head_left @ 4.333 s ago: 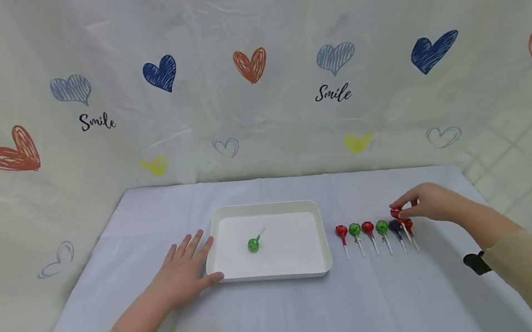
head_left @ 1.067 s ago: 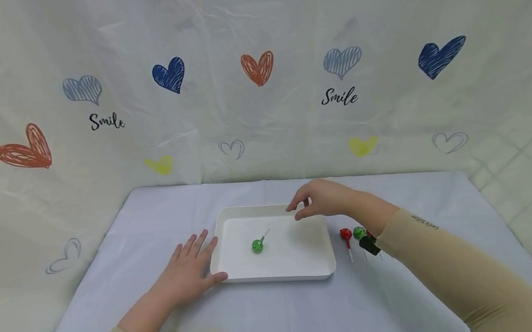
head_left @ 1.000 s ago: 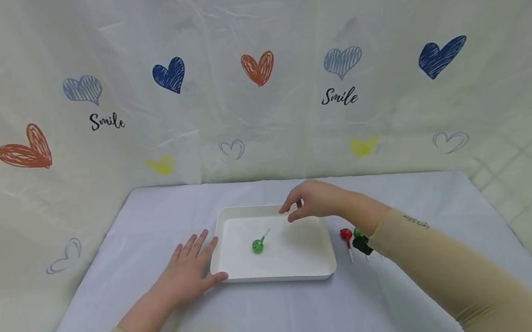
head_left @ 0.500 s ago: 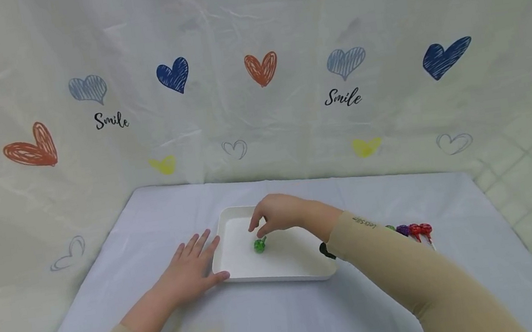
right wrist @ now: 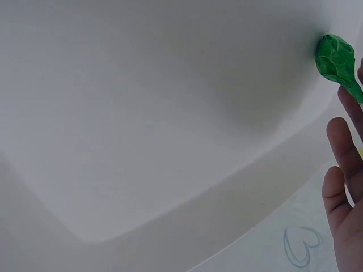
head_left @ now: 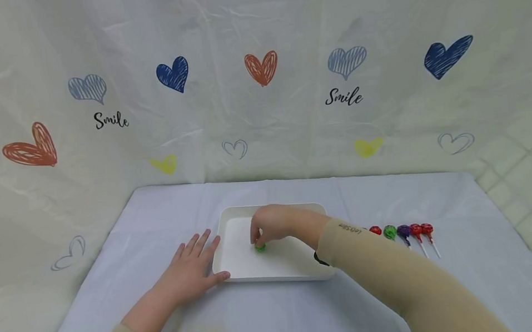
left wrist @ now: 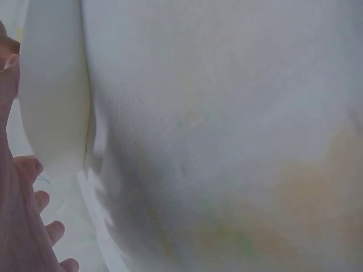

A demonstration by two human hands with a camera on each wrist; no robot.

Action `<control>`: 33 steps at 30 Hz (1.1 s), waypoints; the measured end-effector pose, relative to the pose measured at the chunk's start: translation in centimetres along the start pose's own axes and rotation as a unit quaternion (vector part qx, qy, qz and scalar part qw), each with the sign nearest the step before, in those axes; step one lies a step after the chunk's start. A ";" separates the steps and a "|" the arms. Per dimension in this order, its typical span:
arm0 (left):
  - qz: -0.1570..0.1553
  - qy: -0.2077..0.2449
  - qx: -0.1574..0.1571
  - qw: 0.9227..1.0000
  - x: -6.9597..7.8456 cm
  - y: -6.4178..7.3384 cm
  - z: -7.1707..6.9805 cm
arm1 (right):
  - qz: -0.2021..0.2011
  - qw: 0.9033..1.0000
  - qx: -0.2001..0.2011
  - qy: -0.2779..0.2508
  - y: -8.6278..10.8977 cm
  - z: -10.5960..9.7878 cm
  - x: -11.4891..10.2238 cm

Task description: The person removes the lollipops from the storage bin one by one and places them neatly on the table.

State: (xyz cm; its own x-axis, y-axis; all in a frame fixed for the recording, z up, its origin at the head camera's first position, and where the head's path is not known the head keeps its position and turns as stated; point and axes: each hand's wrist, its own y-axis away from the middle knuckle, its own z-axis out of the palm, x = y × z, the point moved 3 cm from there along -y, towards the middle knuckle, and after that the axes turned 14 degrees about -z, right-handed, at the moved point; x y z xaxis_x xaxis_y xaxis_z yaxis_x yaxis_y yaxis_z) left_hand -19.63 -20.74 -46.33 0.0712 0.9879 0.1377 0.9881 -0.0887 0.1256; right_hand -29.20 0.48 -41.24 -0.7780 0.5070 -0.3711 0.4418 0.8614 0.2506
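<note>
In the head view my left hand [head_left: 188,268] lies with fingers spread at the left end of a white tray [head_left: 271,278], thumb at its front corner. The tray wall [left wrist: 57,85] shows beside that hand in the left wrist view. My right hand [head_left: 272,223] reaches down into the tray and pinches a green-wrapped lollipop [head_left: 260,247]. In the right wrist view the lollipop [right wrist: 336,58] has its round head toward the tray floor, with fingertips of the right hand [right wrist: 349,164] at the neck below the wrapper. Its stick is hidden by the hand.
Right of the tray lies a row of lollipops, including a green one [head_left: 390,232], a purple one [head_left: 403,232] and a red one [head_left: 427,230]. The right sleeve [head_left: 389,262] covers the row's left end. A white cloth [head_left: 267,328] covers the table; a heart-printed curtain [head_left: 291,129] hangs behind.
My right hand left a red lollipop in the row, crossed left over the tray, then lowered and closed its fingers on the green lollipop. My left hand has stayed at the tray.
</note>
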 end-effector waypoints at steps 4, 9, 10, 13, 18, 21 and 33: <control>-0.003 -0.002 -0.001 1.000 0.1 0.0 -0.1 | -0.008 1.000 0.003 0.005 0.2 0.2 0.2; 0.000 0.002 -0.001 1.000 0.2 0.0 -0.3 | -0.013 1.000 -0.007 0.012 0.4 0.3 0.6; 0.000 0.000 -0.002 1.000 0.2 0.0 -0.3 | -0.013 1.000 -0.011 0.016 0.4 0.4 0.7; 0.003 -0.001 0.000 1.000 0.2 0.0 -0.5 | -0.015 1.000 -0.016 0.022 0.4 0.6 0.8; 0.001 0.001 0.001 1.000 0.2 0.1 -0.5 | -0.010 1.000 -0.020 0.018 0.3 1.0 0.8; 0.001 -0.001 0.000 1.000 0.2 0.1 -0.5 | -0.003 1.000 -0.020 0.009 0.4 1.3 0.8; -0.002 -0.001 -0.005 1.000 0.3 0.1 -0.5 | -0.009 1.000 -0.009 0.011 0.6 1.7 1.2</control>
State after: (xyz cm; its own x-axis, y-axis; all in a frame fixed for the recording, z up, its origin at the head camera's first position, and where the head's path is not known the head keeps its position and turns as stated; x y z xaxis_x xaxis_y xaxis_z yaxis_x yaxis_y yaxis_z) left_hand -19.61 -20.49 -45.77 0.0668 0.9887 0.1342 0.9871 -0.0851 0.1357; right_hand -29.13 1.63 -43.08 -0.7950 0.4906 -0.3568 0.4201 0.8695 0.2597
